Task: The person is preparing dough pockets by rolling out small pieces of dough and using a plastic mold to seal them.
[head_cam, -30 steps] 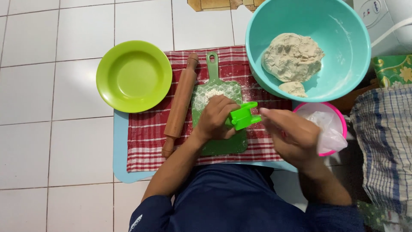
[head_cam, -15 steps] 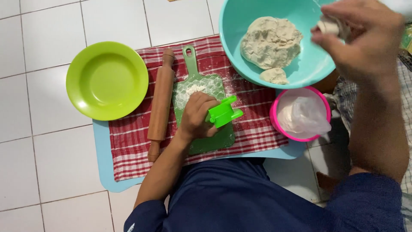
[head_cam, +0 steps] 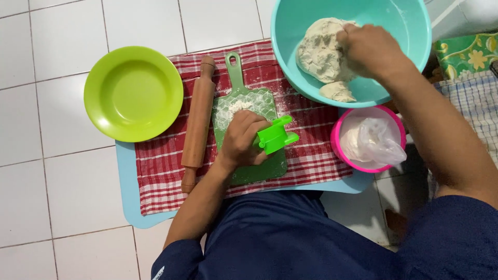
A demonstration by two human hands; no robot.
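**Right hand in the dough, left hand on the mould**

Seen from my head camera: my right hand (head_cam: 371, 49) reaches into the teal bowl (head_cam: 410, 31) at the far right and presses, fingers curled, into the dough (head_cam: 319, 52). The dough is a pale, off-white mass, rough and lumpy on top, lying against the bowl's near-left side; a smaller flat piece (head_cam: 337, 92) lies apart from it, just nearer to me. Whether my fingers have pinched off any dough, I cannot tell.

My left hand (head_cam: 244, 137) rests on the green board (head_cam: 259, 168), closed around a bright green mould (head_cam: 276, 136) that sticks out to its right. A dusting of flour (head_cam: 237, 106) lies on the board just beyond my knuckles.

The board sits on a red checked cloth (head_cam: 161, 176), spread over a blue mat (head_cam: 127, 176). A rolling pin (head_cam: 198, 122) lies just left of the board, with a lime plate (head_cam: 133, 93) farther left. A pink tub (head_cam: 394, 116) holding a clear bag (head_cam: 376, 142) stands near the bowl, on the right.
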